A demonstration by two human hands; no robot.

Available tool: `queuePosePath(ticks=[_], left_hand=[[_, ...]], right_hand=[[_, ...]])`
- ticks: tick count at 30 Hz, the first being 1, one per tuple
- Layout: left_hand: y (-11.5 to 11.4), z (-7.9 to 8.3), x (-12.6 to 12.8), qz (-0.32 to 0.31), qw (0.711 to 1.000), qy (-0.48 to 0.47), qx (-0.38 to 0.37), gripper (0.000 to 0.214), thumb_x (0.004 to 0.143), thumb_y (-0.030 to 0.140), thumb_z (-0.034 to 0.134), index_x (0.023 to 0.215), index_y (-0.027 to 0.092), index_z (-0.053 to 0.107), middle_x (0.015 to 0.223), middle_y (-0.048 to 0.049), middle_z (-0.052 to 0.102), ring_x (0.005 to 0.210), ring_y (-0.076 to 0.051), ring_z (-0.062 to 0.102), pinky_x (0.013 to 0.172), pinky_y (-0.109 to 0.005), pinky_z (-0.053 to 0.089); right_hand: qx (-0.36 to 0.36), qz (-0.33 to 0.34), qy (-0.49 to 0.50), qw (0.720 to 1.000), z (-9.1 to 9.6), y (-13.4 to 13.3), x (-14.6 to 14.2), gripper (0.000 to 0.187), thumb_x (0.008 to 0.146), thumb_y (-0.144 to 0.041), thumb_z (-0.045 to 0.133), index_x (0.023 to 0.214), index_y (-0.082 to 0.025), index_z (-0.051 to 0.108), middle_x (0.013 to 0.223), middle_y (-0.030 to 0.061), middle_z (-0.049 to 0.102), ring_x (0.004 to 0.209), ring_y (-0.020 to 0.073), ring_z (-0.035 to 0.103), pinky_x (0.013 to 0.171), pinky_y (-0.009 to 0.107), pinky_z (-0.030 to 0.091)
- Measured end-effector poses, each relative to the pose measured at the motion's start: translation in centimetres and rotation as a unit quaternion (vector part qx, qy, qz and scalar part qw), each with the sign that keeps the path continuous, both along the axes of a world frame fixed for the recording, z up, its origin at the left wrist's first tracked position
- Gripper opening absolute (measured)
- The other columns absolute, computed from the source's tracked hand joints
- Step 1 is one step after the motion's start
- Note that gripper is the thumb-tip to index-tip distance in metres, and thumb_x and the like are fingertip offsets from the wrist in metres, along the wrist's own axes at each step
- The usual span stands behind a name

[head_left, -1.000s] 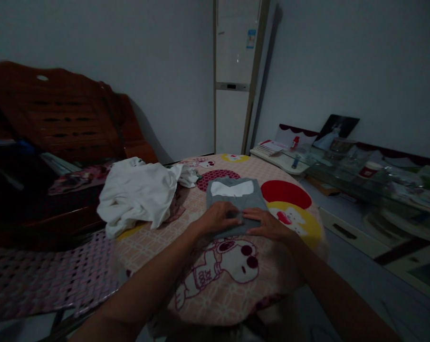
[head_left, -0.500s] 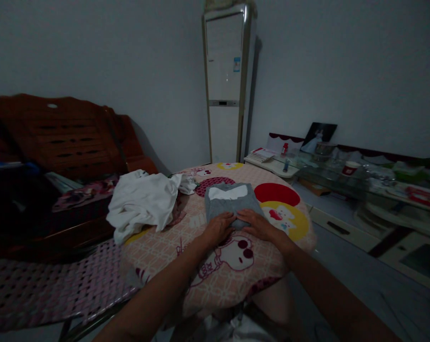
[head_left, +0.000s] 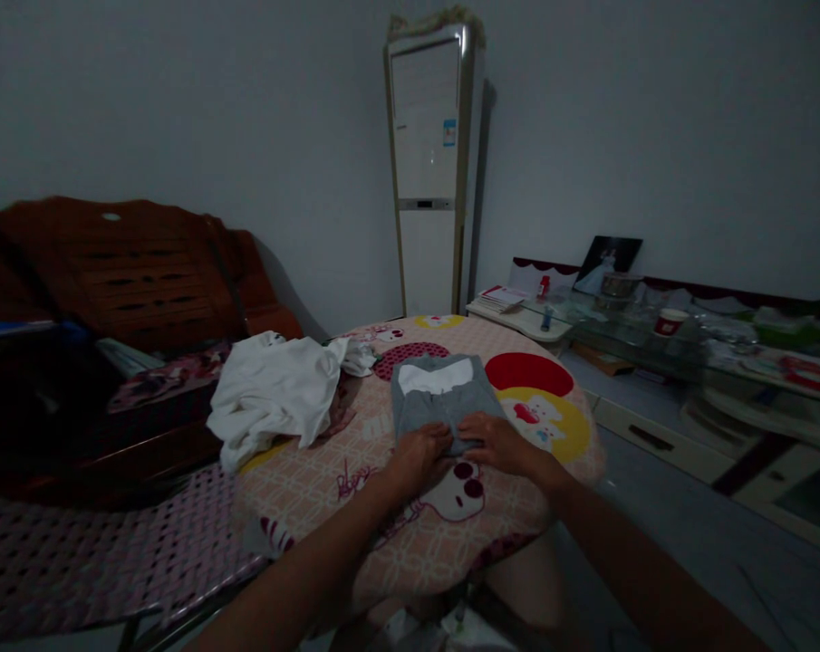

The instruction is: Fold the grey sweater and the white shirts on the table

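Note:
A folded grey garment [head_left: 419, 409] with a white patch [head_left: 443, 375] near its far end lies on the cloth-covered round table [head_left: 355, 435]. At its near edge my left hand [head_left: 421, 455] has its fingers curled onto the fabric. My right hand [head_left: 497, 442] grips the same edge a little to the right, its fingertips close to those of the left. The undersides of the fingers and the thumbs are mostly hidden. To the left, a crumpled white garment [head_left: 274, 385] rests in a loose heap, touched by neither hand.
A woven chair [head_left: 97, 552] and a wooden bench [head_left: 130, 272] with things on it stand at left. Behind the table rises a tall air conditioner [head_left: 427, 181]. On the right, a glass-topped cabinet [head_left: 627, 421] carries a paper cup [head_left: 669, 321], a photo [head_left: 608, 263] and clutter.
Both hands have drawn slightly nearer to me, and their fingers have curled at the grey garment's near edge. More of its white patch shows. The view has tilted up a little.

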State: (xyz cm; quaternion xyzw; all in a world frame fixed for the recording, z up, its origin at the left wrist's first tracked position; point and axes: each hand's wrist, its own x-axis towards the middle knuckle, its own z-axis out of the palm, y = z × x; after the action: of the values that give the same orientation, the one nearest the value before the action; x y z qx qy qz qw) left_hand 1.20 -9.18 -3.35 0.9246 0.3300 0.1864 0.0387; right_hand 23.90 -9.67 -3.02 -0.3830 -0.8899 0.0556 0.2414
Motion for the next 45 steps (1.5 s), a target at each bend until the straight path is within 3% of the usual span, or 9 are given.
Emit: queuePosePath(ticks=[4,7,10,15,24,29,37,41,45], left_hand=[[1.0,1.6,-0.7,0.045,0.996,-0.069,-0.03,0.032,0.096,0.04,0.049,0.113,0.022,0.07,0.123,-0.0099,0.069,0.114,-0.025,0.064,0.099,-0.037,0.051],[2.9,1.9,-1.4,0.167,0.984,-0.064,-0.003,0.031,0.096,0.027,0.046,0.118,0.02,0.066,0.122,-0.0124,0.068,0.113,-0.025,0.064,0.098,-0.037,0.049],[4.1,1.7,-2.1,0.273,0.962,-0.008,-0.008,0.03,0.092,0.023,0.05,0.119,0.015,0.063,0.115,-0.0169,0.068,0.107,-0.028,0.066,0.091,-0.037,0.05],[4.3,1.0,-2.7,0.318,0.947,0.02,-0.03,0.034,0.093,0.027,0.05,0.123,0.012,0.058,0.112,-0.019,0.069,0.105,-0.029,0.067,0.087,-0.036,0.049],[3.5,1.7,-2.1,0.344,0.934,-0.011,-0.098,0.051,0.095,0.029,0.053,0.143,0.014,0.045,0.121,-0.0159,0.069,0.113,-0.027,0.065,0.092,-0.032,0.047],[2.6,1.9,-2.5,0.323,0.939,-0.058,-0.104,0.047,0.095,0.021,0.05,0.142,0.017,0.049,0.119,-0.0132,0.071,0.111,-0.025,0.066,0.093,-0.032,0.047],[2.1,1.7,-2.5,0.331,0.941,0.011,-0.065,0.04,0.094,0.022,0.051,0.133,0.016,0.056,0.121,-0.0171,0.067,0.113,-0.029,0.064,0.092,-0.038,0.051],[3.5,2.0,-1.5,0.201,0.978,-0.058,0.015,0.042,0.092,0.024,0.055,0.133,0.017,0.055,0.139,-0.0175,0.055,0.127,-0.03,0.055,0.101,-0.042,0.049],[5.3,1.0,-0.3,0.055,0.998,-0.021,-0.006,0.054,0.096,0.041,0.051,0.145,0.018,0.045,0.15,-0.0179,0.046,0.139,-0.032,0.043,0.113,-0.051,0.037]], right_hand=[[0.007,-0.17,0.071,0.983,0.5,1.1,1.2,0.023,0.088,-0.026,0.063,0.107,-0.02,0.074,0.109,0.0107,0.075,0.104,0.0251,0.069,0.095,0.04,0.052],[0.018,-0.322,0.045,0.945,-0.1,1.7,2.1,0.025,0.087,-0.018,0.06,0.108,-0.016,0.073,0.11,0.0158,0.074,0.102,0.0276,0.069,0.093,0.04,0.052],[0.038,-0.37,0.013,0.928,-1.2,1.7,2.4,0.025,0.087,-0.02,0.059,0.109,-0.017,0.071,0.107,0.0162,0.074,0.1,0.0275,0.07,0.091,0.039,0.051],[0.054,-0.434,-0.004,0.899,-1.7,1.8,2.1,0.015,0.087,-0.026,0.061,0.096,-0.019,0.072,0.086,0.0147,0.074,0.085,0.0261,0.071,0.078,0.035,0.052],[-0.132,-0.462,0.013,0.877,0.9,3.0,1.9,0.013,0.085,-0.028,0.065,0.085,-0.017,0.072,0.096,0.0092,0.075,0.09,0.0198,0.068,0.07,0.025,0.043],[-0.132,-0.473,0.015,0.871,1.2,1.8,2.3,0.013,0.086,-0.024,0.061,0.084,-0.017,0.072,0.092,0.0109,0.074,0.085,0.0203,0.068,0.065,0.026,0.039],[-0.091,-0.455,-0.07,0.883,1.1,0.0,2.4,0.015,0.09,-0.023,0.056,0.093,-0.016,0.069,0.096,0.013,0.073,0.091,0.0231,0.067,0.071,0.029,0.042],[-0.02,-0.386,-0.104,0.916,2.4,0.7,1.0,0.021,0.091,-0.018,0.055,0.107,-0.012,0.068,0.107,0.0196,0.07,0.101,0.0277,0.066,0.084,0.034,0.046],[-0.006,-0.248,-0.055,0.967,2.2,3.0,-0.1,0.028,0.088,-0.016,0.06,0.114,-0.013,0.068,0.119,0.0172,0.068,0.112,0.0262,0.062,0.096,0.034,0.045]])
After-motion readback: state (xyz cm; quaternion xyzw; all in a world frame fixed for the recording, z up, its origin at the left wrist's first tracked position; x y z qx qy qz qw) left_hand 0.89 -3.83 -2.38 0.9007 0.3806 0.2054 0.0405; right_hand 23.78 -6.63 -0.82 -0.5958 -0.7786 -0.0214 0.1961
